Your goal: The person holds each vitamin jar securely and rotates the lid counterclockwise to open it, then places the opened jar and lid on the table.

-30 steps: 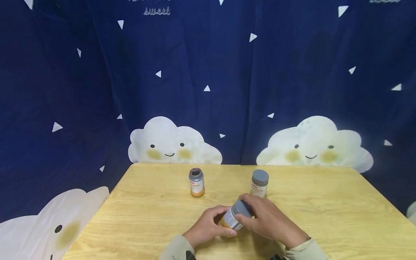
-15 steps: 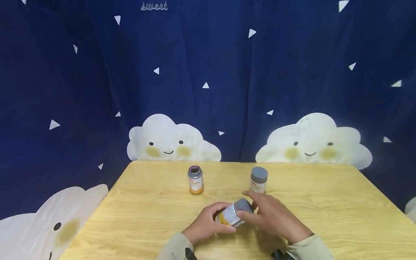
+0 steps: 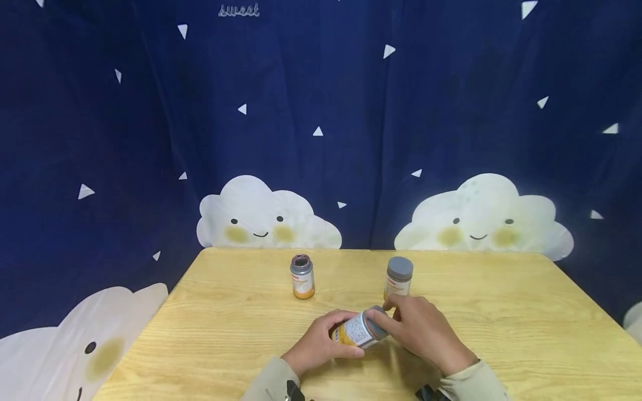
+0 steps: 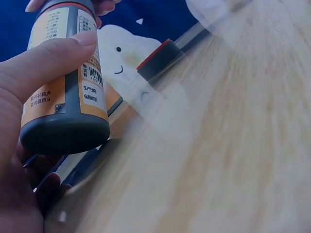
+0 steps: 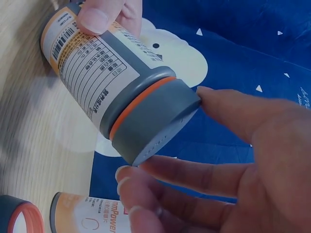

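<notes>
My left hand [image 3: 323, 341] grips the body of a tilted supplement bottle [image 3: 355, 331], its thumb lying along the label. The bottle has a grey cap [image 5: 155, 121] with an orange ring beneath it. At that cap, my right hand [image 3: 423, 332] pinches the rim between thumb and fingertips. In the left wrist view the bottle's grey base [image 4: 65, 135] is held off the table. A second, capped bottle [image 3: 398, 275] stands just beyond my right hand, partly covered by it. Farther left stands a third bottle [image 3: 302, 277] without a cap, its mouth uncovered.
A loose grey cap [image 5: 22, 216] with an orange inner ring lies on the wooden table [image 3: 225, 312] near the standing capped bottle; in the head view it is hidden. A dark blue curtain [image 3: 351, 111] with printed clouds hangs behind the table's far edge.
The held bottle has tipped further toward the right. My right fingers have shifted on the cap, loosening and then curling in at its rim. The head view has moved slightly.
</notes>
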Available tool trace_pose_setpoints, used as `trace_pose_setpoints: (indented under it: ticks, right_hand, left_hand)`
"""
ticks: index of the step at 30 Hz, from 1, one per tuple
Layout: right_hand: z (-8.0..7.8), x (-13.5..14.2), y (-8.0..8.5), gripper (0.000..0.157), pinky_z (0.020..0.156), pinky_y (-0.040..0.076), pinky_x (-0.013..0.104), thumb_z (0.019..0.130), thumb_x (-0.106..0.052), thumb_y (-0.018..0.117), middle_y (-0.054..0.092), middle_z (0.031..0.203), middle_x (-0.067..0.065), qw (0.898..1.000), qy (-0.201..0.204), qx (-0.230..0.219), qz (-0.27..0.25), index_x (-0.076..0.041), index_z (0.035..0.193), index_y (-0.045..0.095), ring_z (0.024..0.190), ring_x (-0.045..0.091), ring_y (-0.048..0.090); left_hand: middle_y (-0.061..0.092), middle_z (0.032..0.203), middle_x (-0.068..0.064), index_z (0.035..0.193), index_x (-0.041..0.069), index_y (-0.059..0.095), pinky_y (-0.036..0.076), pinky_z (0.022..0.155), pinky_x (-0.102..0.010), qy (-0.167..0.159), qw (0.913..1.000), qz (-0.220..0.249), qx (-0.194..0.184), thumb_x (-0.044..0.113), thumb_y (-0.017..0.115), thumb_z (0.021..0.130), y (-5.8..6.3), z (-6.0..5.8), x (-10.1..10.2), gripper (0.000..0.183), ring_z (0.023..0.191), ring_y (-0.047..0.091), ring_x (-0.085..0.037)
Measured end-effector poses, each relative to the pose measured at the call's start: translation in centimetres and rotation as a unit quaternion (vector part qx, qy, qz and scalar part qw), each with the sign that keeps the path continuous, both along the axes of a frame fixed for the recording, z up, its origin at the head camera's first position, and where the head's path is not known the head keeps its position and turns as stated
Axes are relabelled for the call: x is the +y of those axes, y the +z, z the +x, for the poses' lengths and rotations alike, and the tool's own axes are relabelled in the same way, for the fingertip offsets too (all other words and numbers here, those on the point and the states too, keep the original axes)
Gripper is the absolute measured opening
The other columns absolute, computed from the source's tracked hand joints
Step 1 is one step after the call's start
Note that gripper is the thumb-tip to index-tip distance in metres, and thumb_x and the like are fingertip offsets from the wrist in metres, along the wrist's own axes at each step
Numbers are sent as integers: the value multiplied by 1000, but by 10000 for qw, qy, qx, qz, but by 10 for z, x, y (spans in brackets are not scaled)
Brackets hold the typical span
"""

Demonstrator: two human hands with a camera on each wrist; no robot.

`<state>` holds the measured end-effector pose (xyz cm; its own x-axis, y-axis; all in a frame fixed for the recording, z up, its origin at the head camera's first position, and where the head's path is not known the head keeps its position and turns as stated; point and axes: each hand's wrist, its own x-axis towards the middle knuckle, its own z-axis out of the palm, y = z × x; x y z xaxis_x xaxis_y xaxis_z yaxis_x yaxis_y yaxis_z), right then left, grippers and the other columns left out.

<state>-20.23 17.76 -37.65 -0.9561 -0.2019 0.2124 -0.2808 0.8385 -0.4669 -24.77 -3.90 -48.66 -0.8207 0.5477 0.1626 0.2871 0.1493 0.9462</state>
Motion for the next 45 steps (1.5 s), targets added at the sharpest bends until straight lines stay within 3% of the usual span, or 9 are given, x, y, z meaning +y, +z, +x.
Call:
trace_pose_setpoints:
  ticks: [4, 10, 16, 24, 31, 35, 39, 45]
  right_hand:
    - [-1, 1, 2, 39, 48, 39, 24, 84, -52, 68, 52, 62, -8, 9995, 191, 198, -135, -14, 91, 68, 52, 6, 45]
    - [-2, -1, -1, 34, 50, 40, 21, 85, -45, 70, 54, 67, -10, 9937, 796, 641, -455, -12, 93, 68, 57, 2, 46]
    - [1, -10, -4, 37, 59, 45, 22, 85, -43, 71, 62, 82, -6, 9909, 1084, 536, -589, -10, 101, 68, 70, 7, 54]
    - [8, -13, -6, 33, 68, 49, 28, 86, -35, 72, 62, 107, 0, 9891, 1308, 501, -461, -14, 111, 66, 84, 14, 59]
    - [14, -8, -8, 34, 73, 50, 31, 81, -16, 72, 57, 109, -2, 9822, 1695, 762, -279, -16, 114, 64, 91, 14, 58]
    - [16, -5, -10, 39, 73, 49, 29, 80, -11, 71, 56, 114, -2, 9791, 1892, 686, -305, -16, 118, 63, 93, 15, 57]
    - [15, -2, -8, 42, 77, 51, 33, 85, -21, 73, 56, 118, -2, 9803, 1829, 679, -313, -17, 124, 60, 98, 19, 60]
    - [11, 3, 2, 41, 76, 51, 35, 88, -40, 70, 59, 119, -2, 9888, 1296, 675, -290, -17, 121, 61, 94, 20, 61]
  left_hand:
    - [61, 116, 6, 127, 29, 60, 50, 82, -29, -67, 9999, 67, -74, 27, 83, 77, 4, -1, 2, 55, 99, 58, -15]
    - [61, 120, 5, 129, 28, 59, 50, 86, -30, -75, 9995, 210, -225, 23, 82, 78, 5, 2, 0, 56, 103, 59, -16]
    - [60, 125, 6, 130, 26, 59, 47, 91, -28, 57, 9998, 89, -180, 26, 81, 78, -2, 7, -11, 56, 108, 58, -15]
    - [61, 125, 3, 132, 22, 57, 48, 90, -27, -107, 9995, 197, -211, 27, 79, 81, -6, 11, -16, 56, 106, 60, -16]
    - [61, 125, 4, 131, 23, 57, 48, 90, -27, -219, 9988, 283, -347, 27, 80, 80, -11, 12, -14, 56, 107, 61, -17]
    - [62, 124, 2, 131, 21, 58, 49, 90, -27, -254, 9984, 324, -399, 26, 80, 80, -14, 14, -13, 56, 107, 61, -17]
    - [62, 123, 2, 130, 22, 58, 49, 90, -27, -261, 9987, 336, -263, 25, 80, 80, -13, 12, -9, 54, 105, 61, -17]
    - [62, 122, 3, 130, 22, 59, 49, 89, -28, -305, 9986, 400, -132, 23, 80, 80, -3, 2, 1, 54, 104, 61, -17]
